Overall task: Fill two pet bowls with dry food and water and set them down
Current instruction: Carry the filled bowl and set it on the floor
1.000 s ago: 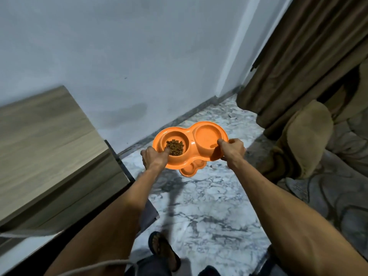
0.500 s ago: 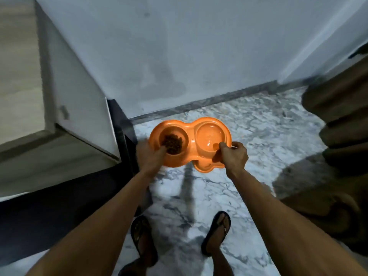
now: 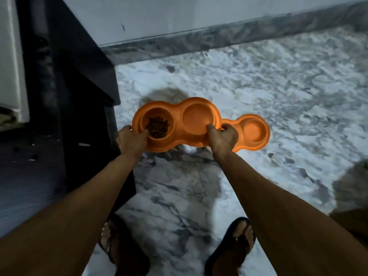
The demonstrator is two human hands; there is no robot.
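1. You hold an orange double bowl (image 3: 178, 125) out in front of you, above the marble floor (image 3: 278, 86); it is one smooth plastic piece, two round wells joined side by side under a broad rounded rim, and it sits roughly level.
2. Its left well (image 3: 171, 118) carries a small heap of dry food (image 3: 157, 127), dark brown pellets piled toward the near side.
3. Its right well (image 3: 198, 118) shows only a plain orange bottom; whether there is water in it cannot be told from this blurred view.
4. Your left hand (image 3: 132, 139) grips the left end, thumb hooked over the rim into the food well, touching the pellets' edge; the fingers are underneath and hidden.
5. Your right hand (image 3: 224, 138) is clamped on the right end, thumb pressed on the rim of the right well and the fingers curled round the edge.
6. A second orange bowl (image 3: 252, 132) of the same shape sticks out to the right from beneath the first, its one visible well bare. Your right hand's fingers lie against its near rim; whether they carry it or it rests on the floor cannot be told.
7. A dark cabinet (image 3: 79, 76) stands just to the left of the bowls, a pale wall (image 3: 199, 14) with grey skirting (image 3: 219, 38) runs beyond, and your feet in dark sandals (image 3: 237, 242) stand below your arms
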